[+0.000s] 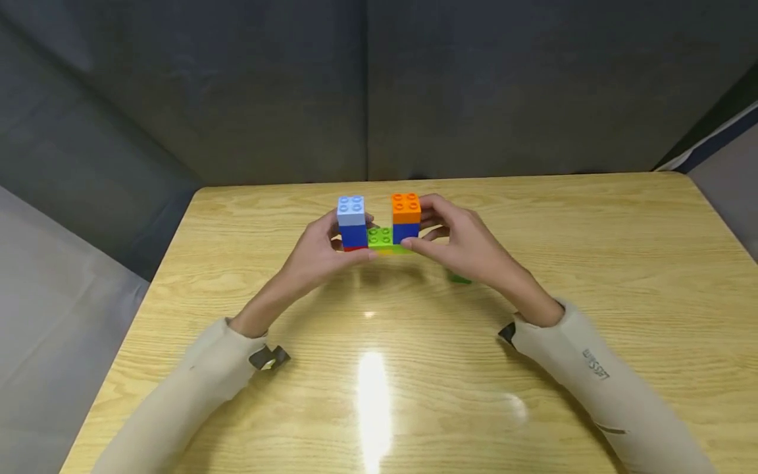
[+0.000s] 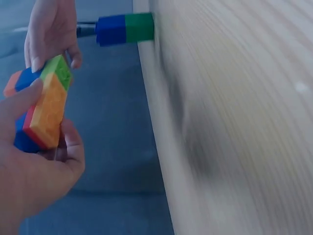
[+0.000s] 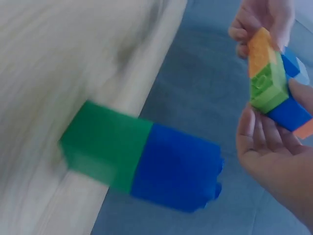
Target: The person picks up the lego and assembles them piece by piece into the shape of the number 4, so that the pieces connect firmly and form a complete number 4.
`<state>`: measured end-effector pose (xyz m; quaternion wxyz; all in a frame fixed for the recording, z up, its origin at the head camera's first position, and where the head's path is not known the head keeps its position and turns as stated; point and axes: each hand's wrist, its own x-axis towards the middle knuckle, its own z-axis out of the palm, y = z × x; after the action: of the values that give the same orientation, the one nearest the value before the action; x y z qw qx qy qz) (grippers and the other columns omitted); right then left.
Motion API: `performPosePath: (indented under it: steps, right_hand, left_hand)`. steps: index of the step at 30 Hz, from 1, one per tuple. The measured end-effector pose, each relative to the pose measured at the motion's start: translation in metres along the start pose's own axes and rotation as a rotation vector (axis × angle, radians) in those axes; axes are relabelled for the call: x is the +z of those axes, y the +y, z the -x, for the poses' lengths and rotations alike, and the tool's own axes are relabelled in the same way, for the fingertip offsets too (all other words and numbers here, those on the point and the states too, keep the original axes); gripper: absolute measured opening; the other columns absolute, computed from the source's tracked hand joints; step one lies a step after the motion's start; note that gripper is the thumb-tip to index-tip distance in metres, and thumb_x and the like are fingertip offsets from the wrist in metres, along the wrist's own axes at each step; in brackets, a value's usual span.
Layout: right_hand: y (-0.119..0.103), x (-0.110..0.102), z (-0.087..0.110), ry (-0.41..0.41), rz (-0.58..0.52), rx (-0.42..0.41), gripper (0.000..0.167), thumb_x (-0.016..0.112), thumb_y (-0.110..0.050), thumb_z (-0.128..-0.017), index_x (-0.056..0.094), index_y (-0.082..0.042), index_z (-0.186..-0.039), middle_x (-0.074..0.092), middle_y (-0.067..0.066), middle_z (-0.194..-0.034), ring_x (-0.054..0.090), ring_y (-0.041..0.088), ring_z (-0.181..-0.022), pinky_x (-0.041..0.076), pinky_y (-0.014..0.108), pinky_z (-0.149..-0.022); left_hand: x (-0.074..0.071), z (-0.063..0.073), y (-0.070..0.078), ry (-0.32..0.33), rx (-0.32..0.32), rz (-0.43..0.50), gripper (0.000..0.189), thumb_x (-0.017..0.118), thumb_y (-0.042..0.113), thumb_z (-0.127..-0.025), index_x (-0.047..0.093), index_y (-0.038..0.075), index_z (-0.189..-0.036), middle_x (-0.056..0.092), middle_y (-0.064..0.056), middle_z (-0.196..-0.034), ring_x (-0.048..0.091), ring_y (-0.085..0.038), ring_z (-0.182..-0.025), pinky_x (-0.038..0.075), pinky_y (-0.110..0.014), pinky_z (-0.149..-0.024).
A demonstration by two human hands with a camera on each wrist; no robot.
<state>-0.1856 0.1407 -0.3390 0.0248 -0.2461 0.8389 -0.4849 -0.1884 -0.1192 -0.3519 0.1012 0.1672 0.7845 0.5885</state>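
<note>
Both hands hold one toy brick assembly (image 1: 380, 238) above the table. On its left side a light blue brick (image 1: 351, 209) tops a blue brick (image 1: 353, 236), with red beneath. On its right side an orange brick (image 1: 406, 209) tops another blue brick (image 1: 405, 233). Lime green studs show between these towers, and a yellow-orange brick (image 2: 50, 110) forms the underside. My left hand (image 1: 316, 247) grips the left end between thumb and fingers. My right hand (image 1: 464, 240) pinches the right end, its thumb along the blue brick's base. Some fingers are hidden behind the bricks.
A separate stack, a blue brick (image 3: 176, 166) on a green brick (image 3: 107, 144), stands on the wooden table (image 1: 296, 408). In the head view only a bit of green (image 1: 458, 278) shows below the right wrist. A dark grey curtain (image 1: 266, 92) hangs behind the table's far edge.
</note>
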Motion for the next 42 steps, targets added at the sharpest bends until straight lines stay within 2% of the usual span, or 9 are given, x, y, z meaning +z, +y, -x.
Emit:
performPosePath:
  steps: [6,10,15,19,25,32,35,39,42]
  right_hand:
    - [0.013,-0.017,0.019,0.021,0.023,-0.057,0.054,0.075,-0.006,-0.096,0.051,0.001,-0.145,0.064,0.017,-0.132,0.068,0.028,-0.111,0.058,0.039,-0.093]
    - [0.021,-0.03,0.032,0.004,0.069,-0.042,0.06,0.077,-0.002,-0.093,0.049,0.002,-0.146,0.063,0.019,-0.133,0.067,0.035,-0.117,0.054,0.047,-0.098]
    - [0.029,-0.041,0.043,0.041,0.128,0.013,0.057,0.079,-0.004,-0.093,0.053,0.003,-0.143,0.065,0.021,-0.131,0.066,0.042,-0.116,0.051,0.057,-0.101]
    - [0.038,-0.047,0.048,0.056,0.12,0.066,0.056,0.077,-0.008,-0.095,0.053,0.0,-0.146,0.065,0.02,-0.132,0.065,0.042,-0.117,0.049,0.06,-0.103]
    - [0.049,-0.05,0.054,0.051,0.084,0.104,0.057,0.074,-0.011,-0.098,0.051,0.0,-0.149,0.063,0.021,-0.136,0.064,0.041,-0.12,0.049,0.058,-0.103]
    - [0.056,-0.049,0.058,0.052,0.12,0.112,0.056,0.076,-0.01,-0.096,0.054,0.002,-0.146,0.065,0.022,-0.134,0.067,0.039,-0.115,0.053,0.052,-0.099]
    - [0.056,-0.049,0.057,0.052,0.123,0.108,0.055,0.077,-0.009,-0.095,0.055,0.003,-0.145,0.067,0.022,-0.129,0.07,0.038,-0.11,0.058,0.037,-0.093]
    - [0.056,-0.051,0.057,0.048,0.135,0.106,0.056,0.079,-0.007,-0.093,0.057,0.004,-0.143,0.068,0.023,-0.126,0.071,0.039,-0.107,0.056,0.018,-0.085]
    - [0.056,-0.052,0.056,0.047,0.155,0.095,0.056,0.08,-0.004,-0.091,0.058,0.005,-0.141,0.068,0.024,-0.125,0.071,0.04,-0.108,0.058,0.026,-0.087]
  left_hand:
    - [0.026,-0.014,0.006,0.003,0.052,0.056,0.051,0.084,0.008,-0.088,0.062,0.0,-0.133,0.068,-0.01,-0.127,0.067,-0.025,-0.109,0.058,-0.036,-0.093]
    - [0.043,-0.023,0.008,-0.028,0.086,0.071,0.053,0.084,0.006,-0.087,0.062,-0.001,-0.134,0.068,-0.01,-0.127,0.068,-0.023,-0.106,0.058,-0.034,-0.092]
    - [0.061,-0.038,0.007,-0.057,0.059,0.09,0.051,0.085,0.007,-0.087,0.063,0.001,-0.133,0.07,-0.009,-0.125,0.07,-0.02,-0.101,0.058,-0.031,-0.089]
    - [0.071,-0.047,0.005,-0.079,0.031,0.082,0.054,0.085,0.008,-0.087,0.062,0.0,-0.135,0.07,-0.01,-0.126,0.07,-0.02,-0.101,0.058,-0.029,-0.089]
    - [0.08,-0.054,-0.001,-0.103,0.014,0.086,0.056,0.085,0.007,-0.088,0.06,-0.001,-0.137,0.069,-0.013,-0.129,0.07,-0.021,-0.105,0.057,-0.027,-0.091]
    - [0.083,-0.054,-0.006,-0.123,-0.013,0.101,0.059,0.085,0.006,-0.087,0.058,-0.001,-0.139,0.068,-0.013,-0.131,0.069,-0.022,-0.108,0.057,-0.027,-0.093]
    - [0.083,-0.054,-0.005,-0.125,-0.017,0.111,0.059,0.085,0.004,-0.087,0.058,-0.001,-0.139,0.068,-0.013,-0.132,0.069,-0.022,-0.109,0.056,-0.027,-0.093]
    - [0.084,-0.054,-0.003,-0.13,-0.013,0.107,0.059,0.085,0.003,-0.087,0.058,-0.001,-0.139,0.068,-0.013,-0.132,0.069,-0.021,-0.109,0.056,-0.027,-0.093]
    - [0.084,-0.054,-0.003,-0.132,-0.007,0.093,0.059,0.084,0.004,-0.087,0.058,-0.001,-0.139,0.068,-0.013,-0.131,0.069,-0.021,-0.109,0.056,-0.027,-0.093]
